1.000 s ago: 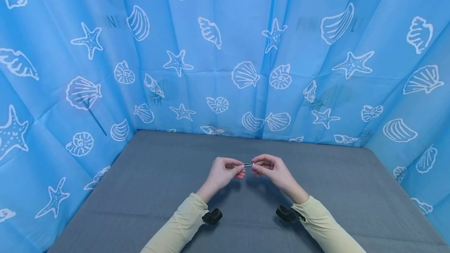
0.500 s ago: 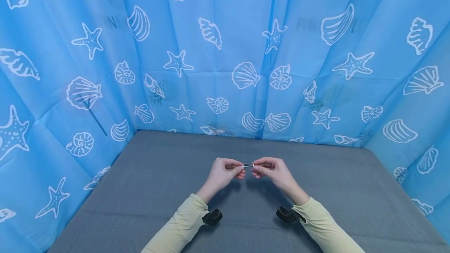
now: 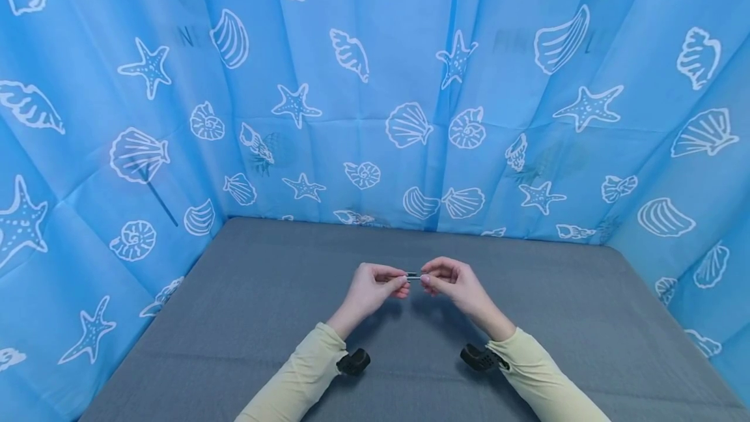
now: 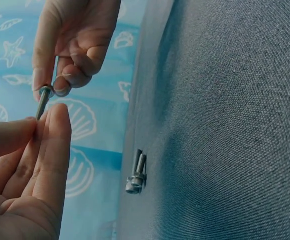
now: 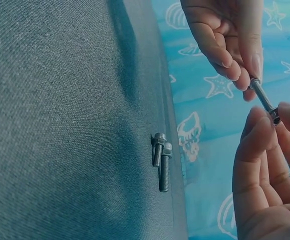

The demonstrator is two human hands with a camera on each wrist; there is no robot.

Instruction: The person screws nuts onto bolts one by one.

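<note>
Just above the table, both hands meet over a silver metal bolt [image 3: 415, 278]. My left hand [image 3: 370, 286] pinches one end of the bolt between thumb and fingertips, covering most of its head. At the other end, thumb and fingers of my right hand [image 3: 456, 284] pinch a small nut [image 5: 275, 117]. The bare threaded shank [image 5: 264, 98] spans the gap between the hands. Two more bolts lie side by side on the table below; the right wrist view shows a longer bolt [image 5: 164, 170] and a shorter bolt [image 5: 158, 152], each with a nut near its head.
A grey cloth-covered table [image 3: 281, 266] stretches out under the arms. Behind and at both sides hangs a blue curtain [image 3: 328, 142] printed with white shells and starfish. Black wrist cameras stick out from the left sleeve [image 3: 310, 357] and the right sleeve [image 3: 527, 357].
The right hand's fingers shift slightly at the nut end, dipping and then rising a little. My left hand stays still with the bolt.
</note>
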